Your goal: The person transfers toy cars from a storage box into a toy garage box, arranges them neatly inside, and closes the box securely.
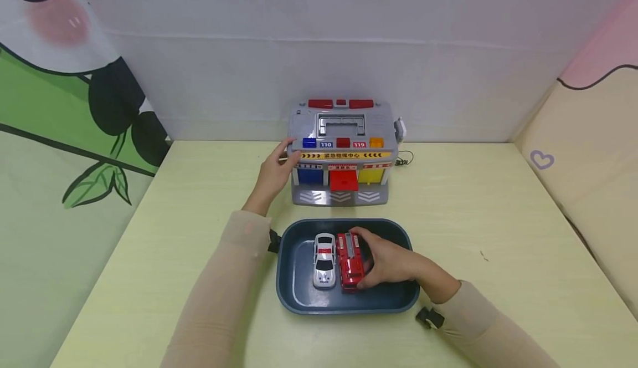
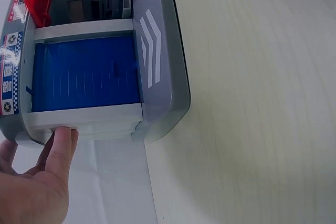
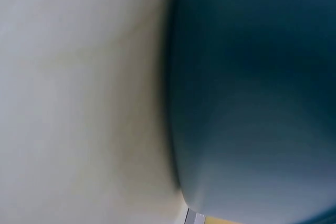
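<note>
My left hand [image 1: 275,169] rests at the left side of a grey toy emergency station [image 1: 304,116]; in the left wrist view its fingers [image 2: 62,148] touch the side wall beside the blue door [image 2: 86,74]. The red middle door [image 1: 343,180] is raised outward, while the blue and yellow doors [image 1: 371,175] are down. Inside a dark blue tray [image 1: 294,301], my right hand [image 1: 391,260] grips a red toy fire truck [image 1: 351,260] by its ends. A white toy police car [image 1: 324,261] lies just left of the truck. The right wrist view shows mostly the blurred tray wall [image 3: 252,103].
The station stands at the back of the pale table [image 1: 463,218], against a white cloth backdrop [image 1: 224,80]. A white piece [image 1: 400,128] and a dark coiled cord [image 1: 402,161] are at its right side. The tray sits in front of the station.
</note>
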Available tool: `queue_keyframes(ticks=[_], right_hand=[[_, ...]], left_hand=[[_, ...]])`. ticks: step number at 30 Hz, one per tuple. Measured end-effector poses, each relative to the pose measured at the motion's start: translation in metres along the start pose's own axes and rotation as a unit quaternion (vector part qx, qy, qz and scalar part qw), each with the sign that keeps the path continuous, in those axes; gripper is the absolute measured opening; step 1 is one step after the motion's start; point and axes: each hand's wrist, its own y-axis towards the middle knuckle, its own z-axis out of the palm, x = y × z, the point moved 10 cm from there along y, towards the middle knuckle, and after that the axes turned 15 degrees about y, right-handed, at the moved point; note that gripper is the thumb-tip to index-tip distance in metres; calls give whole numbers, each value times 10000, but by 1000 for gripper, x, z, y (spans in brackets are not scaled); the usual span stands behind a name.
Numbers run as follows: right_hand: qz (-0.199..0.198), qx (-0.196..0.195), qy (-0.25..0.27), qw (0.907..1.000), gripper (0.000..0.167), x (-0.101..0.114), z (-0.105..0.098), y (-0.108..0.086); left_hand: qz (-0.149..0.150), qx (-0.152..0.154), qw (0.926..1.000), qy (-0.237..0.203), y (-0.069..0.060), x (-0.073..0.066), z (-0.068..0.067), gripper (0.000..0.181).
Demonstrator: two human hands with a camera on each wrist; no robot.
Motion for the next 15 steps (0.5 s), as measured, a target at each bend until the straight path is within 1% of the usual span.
queue_keyframes(ticks=[7, 12, 15], right_hand=[[57, -91, 87, 9999, 103, 1, -2, -1], [55, -115, 364, 9993, 103, 0, -3, -1], [28, -130, 434, 9990, 104, 0, -3, 0]], left_hand=[[50, -36, 10000, 24, 0, 0, 0, 51], [64, -72, 9999, 43, 0, -1, 0, 51], [59, -88, 9999, 57, 0, -1, -1, 51]])
